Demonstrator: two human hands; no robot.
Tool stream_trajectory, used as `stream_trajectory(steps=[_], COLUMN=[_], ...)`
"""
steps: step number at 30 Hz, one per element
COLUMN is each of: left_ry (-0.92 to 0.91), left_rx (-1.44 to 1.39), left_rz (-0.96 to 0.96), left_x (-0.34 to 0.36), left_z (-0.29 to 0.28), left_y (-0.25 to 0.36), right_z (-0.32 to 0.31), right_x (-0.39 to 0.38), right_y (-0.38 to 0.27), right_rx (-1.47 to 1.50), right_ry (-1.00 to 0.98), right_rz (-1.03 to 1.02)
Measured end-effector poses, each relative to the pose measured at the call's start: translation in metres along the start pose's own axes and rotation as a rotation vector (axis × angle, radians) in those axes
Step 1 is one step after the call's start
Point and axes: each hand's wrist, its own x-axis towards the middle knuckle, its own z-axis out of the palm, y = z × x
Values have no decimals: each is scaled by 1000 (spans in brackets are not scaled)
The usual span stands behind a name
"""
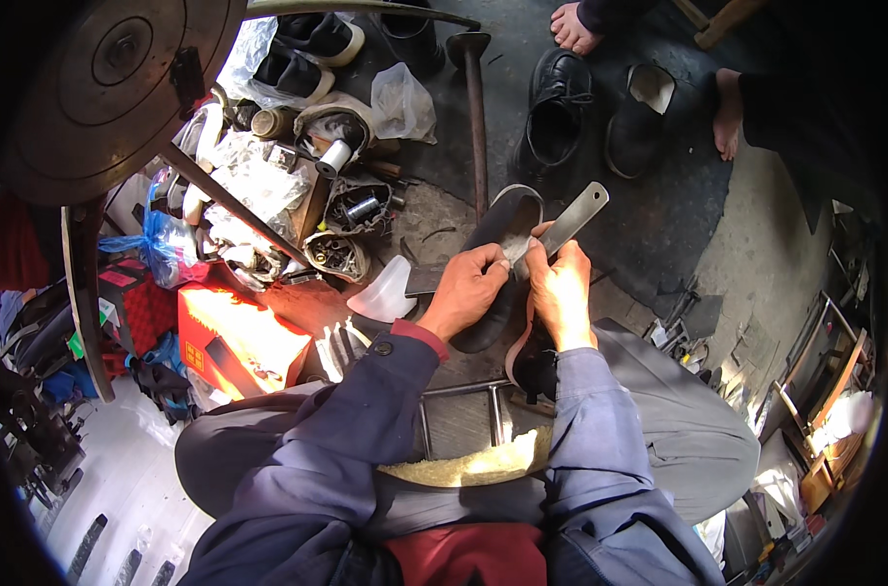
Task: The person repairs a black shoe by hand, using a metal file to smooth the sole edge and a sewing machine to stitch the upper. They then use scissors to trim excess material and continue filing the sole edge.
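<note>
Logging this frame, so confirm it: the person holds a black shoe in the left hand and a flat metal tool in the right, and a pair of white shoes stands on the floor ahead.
One detail is wrong. The head view shows the pair of shoes ahead is black, not white. The left hand does hold the black shoe, and the right hand the flat metal tool.

Left of the hands is blocked: tins of small parts (338, 256), a white plastic cup (385, 293), an orange box (237, 337) and a slanting metal bar (231, 203) crowd in close. Ahead, an upright iron stand (474, 117) rises just beyond the held shoe (497, 259), with a pair of black shoes (600, 112) and another person's bare feet (573, 27) past it. Bare dark floor (663, 230) to the right front gives open passage; the knees (702, 439) close off both lower sides.
</note>
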Motion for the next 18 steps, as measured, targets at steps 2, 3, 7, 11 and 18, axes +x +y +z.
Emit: stream_trajectory(steps=[2,3,7,11,18], left_ry=[-3,-10,-1,20,26], left_rx=[3,13,-11,-25,-28], left_rz=[13,-6,20,31,8], left_x=[1,1,1,1,0], left_z=[0,0,0,1,0], left_y=[0,-1,-2,-2,1], right_z=[1,2,2,-3,-6], right_x=[0,-1,-3,-2,0], right_y=[-1,-2,-7,-10,-9], right_rx=[8,-5,0,-6,-48], right_ry=[19,34,36,1,-40], right_rz=[10,28,5,12,26])
